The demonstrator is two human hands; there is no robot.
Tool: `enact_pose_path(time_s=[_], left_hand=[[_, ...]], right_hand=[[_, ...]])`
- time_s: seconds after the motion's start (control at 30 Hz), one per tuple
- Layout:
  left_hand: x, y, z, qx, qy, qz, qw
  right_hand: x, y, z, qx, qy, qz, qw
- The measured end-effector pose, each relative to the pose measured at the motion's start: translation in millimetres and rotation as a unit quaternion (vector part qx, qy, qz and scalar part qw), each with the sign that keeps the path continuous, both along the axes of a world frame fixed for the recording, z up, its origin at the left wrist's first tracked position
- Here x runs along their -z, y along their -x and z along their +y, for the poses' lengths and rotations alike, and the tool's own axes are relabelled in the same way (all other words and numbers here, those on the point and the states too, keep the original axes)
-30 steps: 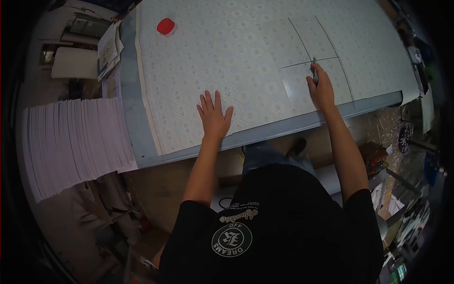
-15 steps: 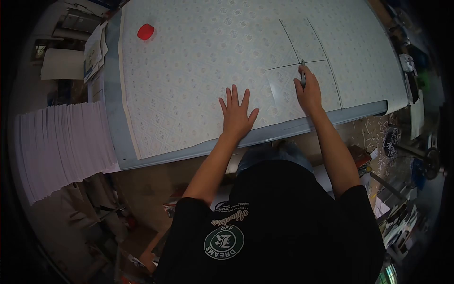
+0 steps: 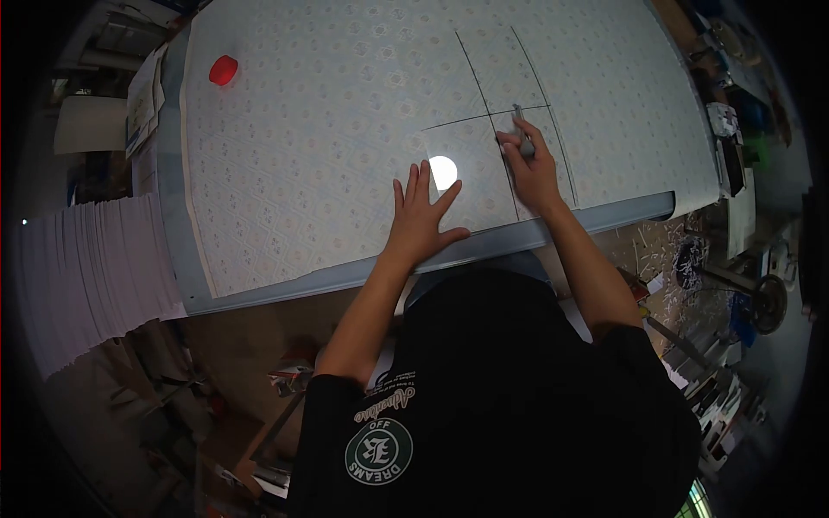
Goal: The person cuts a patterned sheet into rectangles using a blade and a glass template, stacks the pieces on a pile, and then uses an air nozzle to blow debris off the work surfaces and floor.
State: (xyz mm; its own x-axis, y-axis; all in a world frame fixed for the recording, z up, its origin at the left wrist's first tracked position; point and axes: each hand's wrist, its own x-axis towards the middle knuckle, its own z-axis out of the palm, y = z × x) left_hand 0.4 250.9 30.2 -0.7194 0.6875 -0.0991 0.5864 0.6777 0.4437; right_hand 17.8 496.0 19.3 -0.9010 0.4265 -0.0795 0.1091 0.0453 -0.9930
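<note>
So a slim tool (image 3: pixel 518 113) is pinched in the right hand (image 3: pixel 534 175), upper right of centre, pointing roughly up-frame, with the left hand (image 3: pixel 418 225) spread open, lower left, by the glossy panel (image 3: pixel 475 164).

Red round object (image 3: pixel 223 71) toward the far left of the worktop (image 3: pixel 179 250). Thick stack of white sheets (image 3: pixel 95 276) at its left edge, loose papers (image 3: pixel 143 108) farther back. Right side: pale scraps (image 3: pixel 649 250) on floor, round disc-shaped part (image 3: pixel 768 305) near them.
</note>
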Motion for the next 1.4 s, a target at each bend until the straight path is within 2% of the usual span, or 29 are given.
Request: enact_pose_path(time_s=[0.07, 0.1, 0.17, 0.2, 0.27, 0.43, 0.57, 0.7, 0.77, 0.87, 1.4], left_hand=[[-3.3, -2.7, 1.7, -0.003, 0.012, -0.017, 1.000], [-3.6, -3.2, 3.3, -0.009, 0.021, -0.023, 0.999], [-2.1, -1.9, 6.8, -0.021, 0.031, -0.027, 0.999], [-0.7, -3.8, 7.9, -0.034, 0.028, -0.021, 0.999], [3.8, -11.5, 11.8, -0.048, 0.029, -0.017, 0.998], [18.7, -26.2, 16.7, -0.078, 0.023, 0.064, 0.995], [13.8, -36.7, 27.2, -0.110, 0.001, 0.032, 0.993], [22.9, -38.6, 26.4, -0.119, 0.007, 0.055, 0.991], [23.9, -37.7, 28.6, -0.125, 0.006, 0.062, 0.990], [26.0, -40.0, 28.0, -0.128, -0.004, 0.074, 0.989], [26.3, -37.8, 26.4, -0.138, -0.025, 0.083, 0.987]], right_hand=[[10.0, -22.3, 38.3, -0.089, -0.131, -0.003, 0.987], [11.9, -34.2, 52.2, -0.091, -0.128, -0.003, 0.988], [15.1, -57.5, 74.0, -0.092, -0.282, 0.004, 0.955], [15.1, -66.7, 81.4, -0.097, -0.279, 0.003, 0.955], [15.4, -83.0, 91.9, -0.132, -0.389, 0.009, 0.912], [19.7, -93.5, 89.7, -0.182, -0.421, -0.040, 0.888], [26.8, -93.0, 94.8, -0.179, -0.433, -0.028, 0.883], [28.4, -95.6, 95.5, -0.182, -0.402, -0.049, 0.896], [36.5, -93.9, 98.1, -0.164, -0.435, 0.031, 0.885], [32.2, -93.6, 94.9, -0.150, -0.415, 0.026, 0.897], [20.2, -90.3, 90.8, -0.157, -0.421, -0.006, 0.893]])
